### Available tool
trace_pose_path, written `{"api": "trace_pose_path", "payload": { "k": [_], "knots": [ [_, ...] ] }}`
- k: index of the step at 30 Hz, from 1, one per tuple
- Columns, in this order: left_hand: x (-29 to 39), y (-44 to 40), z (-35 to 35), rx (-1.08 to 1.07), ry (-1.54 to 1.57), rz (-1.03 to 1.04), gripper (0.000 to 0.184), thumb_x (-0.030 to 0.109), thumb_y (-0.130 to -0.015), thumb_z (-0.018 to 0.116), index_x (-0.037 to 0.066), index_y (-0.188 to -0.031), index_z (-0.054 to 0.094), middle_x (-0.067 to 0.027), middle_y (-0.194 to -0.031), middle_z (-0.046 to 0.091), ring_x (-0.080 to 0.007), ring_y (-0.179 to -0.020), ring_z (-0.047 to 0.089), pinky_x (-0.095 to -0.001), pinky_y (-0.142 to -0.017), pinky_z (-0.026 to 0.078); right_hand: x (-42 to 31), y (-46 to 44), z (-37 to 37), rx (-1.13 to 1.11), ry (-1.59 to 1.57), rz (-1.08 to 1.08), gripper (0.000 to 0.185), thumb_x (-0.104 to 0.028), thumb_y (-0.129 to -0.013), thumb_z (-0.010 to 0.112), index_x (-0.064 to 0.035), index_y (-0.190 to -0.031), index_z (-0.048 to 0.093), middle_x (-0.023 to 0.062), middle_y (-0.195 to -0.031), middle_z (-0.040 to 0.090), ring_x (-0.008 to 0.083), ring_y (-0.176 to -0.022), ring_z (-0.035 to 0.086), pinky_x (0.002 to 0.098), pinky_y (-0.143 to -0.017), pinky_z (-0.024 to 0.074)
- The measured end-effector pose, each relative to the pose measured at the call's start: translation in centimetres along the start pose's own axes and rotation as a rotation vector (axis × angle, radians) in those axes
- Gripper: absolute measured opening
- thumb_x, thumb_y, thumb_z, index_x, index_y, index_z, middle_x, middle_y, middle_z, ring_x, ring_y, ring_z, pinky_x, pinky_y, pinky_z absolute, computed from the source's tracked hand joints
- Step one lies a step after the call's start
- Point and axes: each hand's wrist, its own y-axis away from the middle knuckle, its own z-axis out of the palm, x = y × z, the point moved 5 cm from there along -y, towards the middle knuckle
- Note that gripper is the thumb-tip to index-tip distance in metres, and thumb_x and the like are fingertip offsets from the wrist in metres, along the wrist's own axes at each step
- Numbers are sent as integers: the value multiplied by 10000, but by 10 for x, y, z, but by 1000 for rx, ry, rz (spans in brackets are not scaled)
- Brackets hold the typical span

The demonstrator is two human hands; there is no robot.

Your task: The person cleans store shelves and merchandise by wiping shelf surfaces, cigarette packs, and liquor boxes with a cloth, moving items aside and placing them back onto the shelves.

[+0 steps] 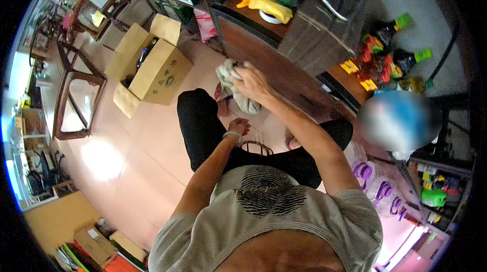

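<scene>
My right hand (pixel 252 83) is closed on a crumpled grey-beige cloth (pixel 227 73), which hangs below the fingers. It is close to the dark brown wooden cabinet front (pixel 253 39). Lower down, between my knees, my left hand (pixel 239 127) has its fingers curled in, with a pale bangle (pixel 232 134) at the wrist. Whether anything is inside those fingers is hidden. I sit with my legs in black trousers (pixel 195 125) spread apart.
An open cardboard box (pixel 161 71) with dark bottles stands on the tiled floor at the left, near a wooden chair (pixel 76 94). A shelf above the cabinet holds a yellow cloth (pixel 271 8). Bottles with green caps (pixel 403 21) and purple-capped plastic jugs (pixel 362 171) are at my right.
</scene>
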Motion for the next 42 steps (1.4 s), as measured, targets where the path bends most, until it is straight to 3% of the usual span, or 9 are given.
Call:
{"api": "trace_pose_path", "payload": {
  "k": [5, 8, 11, 15, 18, 23, 26, 30, 42],
  "knots": [
    [9, 25, 11, 65, -131, 114, 224, 229, -901, 538, 14, -956, 569, -94, -796, 626, -141, -601, 553, -281, -532, 463, -71, -111, -6, 391, 518, -435, 379, -134, -779, 558, 1, -1130, 513, 167, -1117, 463, 339, -926, 508, 430, -690, 506],
    [21, 31, 25, 112, -189, 98, 211, 219, -895, 543, 17, -949, 572, -88, -791, 625, -144, -610, 553, -280, -532, 463, -63, -175, 5, 317, 740, -409, 431, -103, -780, 557, 17, -1185, 477, 175, -1173, 448, 323, -949, 500, 404, -679, 513],
    [34, 37, 41, 82, -282, 48, 168, 196, -882, 565, 40, -940, 584, -94, -793, 632, -154, -603, 553, -271, -518, 464, -31, -184, 15, 103, 1093, -322, 239, -120, -762, 568, 16, -937, 658, 170, -1223, 430, 342, -956, 485, 432, -623, 520],
    [3, -3, 28, -113, 124, 22, 182, 215, -905, 490, 48, -924, 561, -55, -772, 616, -142, -637, 555, -284, -569, 452, -12, -158, 24, 163, 1150, -264, 224, -120, -738, 582, 12, -892, 680, 196, -1217, 408, 378, -876, 494, 480, -502, 509],
    [9, 2, 31, 2, -179, 183, 205, 205, -853, 553, 34, -964, 571, -91, -807, 637, -170, -598, 549, -290, -520, 456, 5, -127, 23, 136, 1163, -56, 251, -130, -737, 587, 28, -914, 669, 217, -1209, 394, 385, -853, 500, 496, -462, 501],
    [13, 12, 25, 30, -174, 169, 185, 202, -877, 537, 31, -923, 592, -81, -759, 638, -132, -560, 552, -262, -492, 452, 37, -55, 9, 98, 989, 193, 419, -93, -782, 522, 202, -1072, 459, 261, -1191, 373, 379, -858, 507, 392, -615, 545],
    [18, 19, 20, 135, -225, 167, 178, 194, -871, 547, 30, -924, 592, -81, -742, 634, -132, -545, 547, -262, -480, 446, 69, -28, 10, 356, 1060, 174, 358, -152, -780, 568, 99, -1034, 582, 266, -1225, 352, 376, -831, 489, 476, -447, 511],
    [15, 9, 11, 134, -211, 130, 185, 180, -852, 574, 20, -946, 582, -96, -746, 633, -142, -543, 556, -277, -464, 449, 73, 12, -12, 269, 894, 236, 437, -82, -799, 507, 154, -1156, 417, 255, -1206, 340, 373, -938, 491, 402, -696, 541],
    [26, 24, 32, 191, -287, 152, 171, 150, -842, 579, 14, -947, 571, -105, -728, 632, -167, -542, 569, -277, -468, 479, 100, 117, -59, 456, 1005, 223, 427, -90, -751, 527, 122, -1116, 466, 220, -1134, 398, 322, -913, 523, 353, -599, 555]
  ]
}}
